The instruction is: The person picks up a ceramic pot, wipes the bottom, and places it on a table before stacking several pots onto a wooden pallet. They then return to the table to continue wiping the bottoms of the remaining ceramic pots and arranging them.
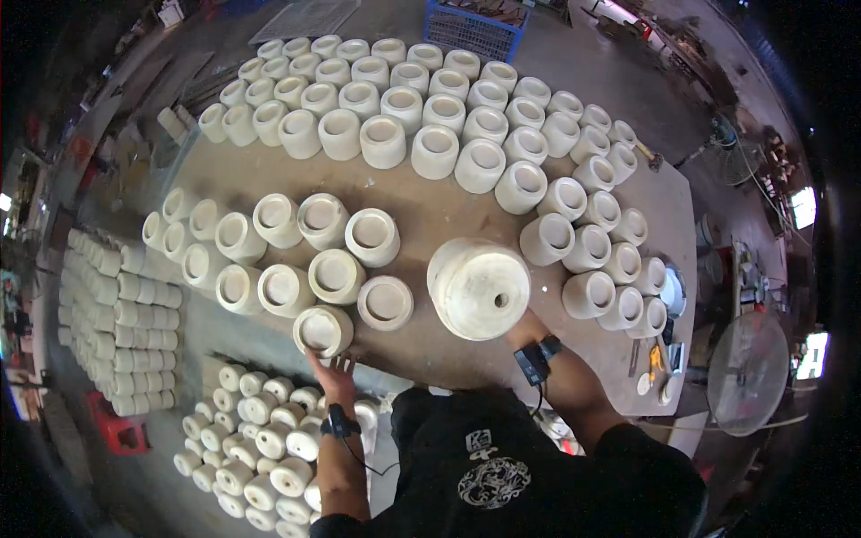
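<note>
A round white plaster mould (485, 296), larger in view than the rest, is raised over the table with its flat, holed base facing up. My right hand (527, 330) is against its lower right side; the mould hides most of the fingers, which seem closed on it. At the table's front edge, my left hand (337, 379) has its thumb and fingers spread. Its fingertips are at the near side of an upright plaster mould (323, 332) with a recessed top; whether they touch it I cannot tell. Beside that one stands another mould (386, 303).
Rows of similar moulds (434, 151) fill the far side of the brown table (430, 211). More lie stacked on the floor (260, 448) at lower left. Small tools (656, 361) lie at the right edge, near a standing fan (746, 372). A blue crate (475, 34) stands beyond.
</note>
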Available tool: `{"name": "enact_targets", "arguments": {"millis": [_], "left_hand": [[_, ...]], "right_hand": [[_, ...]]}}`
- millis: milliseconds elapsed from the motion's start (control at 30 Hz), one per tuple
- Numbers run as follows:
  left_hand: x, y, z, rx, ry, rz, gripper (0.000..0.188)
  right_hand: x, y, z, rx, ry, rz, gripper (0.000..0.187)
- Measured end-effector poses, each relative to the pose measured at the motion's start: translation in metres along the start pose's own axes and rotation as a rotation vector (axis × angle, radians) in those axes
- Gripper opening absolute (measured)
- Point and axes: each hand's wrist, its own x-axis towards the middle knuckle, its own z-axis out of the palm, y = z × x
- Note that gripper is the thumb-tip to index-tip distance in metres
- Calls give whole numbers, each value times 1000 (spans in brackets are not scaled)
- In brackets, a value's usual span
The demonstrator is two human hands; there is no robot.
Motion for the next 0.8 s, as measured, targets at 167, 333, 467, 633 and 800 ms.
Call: {"name": "enact_targets", "arguments": {"millis": [167, 333, 467, 633, 800], "left_hand": [[-20, -43, -30, -97, 231, -45, 98], [-41, -63, -32, 1, 145, -125, 86], [-47, -67, -32, 65, 78, -90, 65], [-79, -51, 28, 480, -142, 374, 57], [-146, 7, 131, 768, -766, 740, 69]], "right_hand": [[-41, -6, 61, 144, -197, 167, 62], [-75, -14, 85, 253, -241, 239, 62], [-83, -10, 95, 282, -241, 288, 62], [-74, -19, 105, 367, -317, 500, 75], [-67, -12, 85, 357, -231, 616, 82]]}}
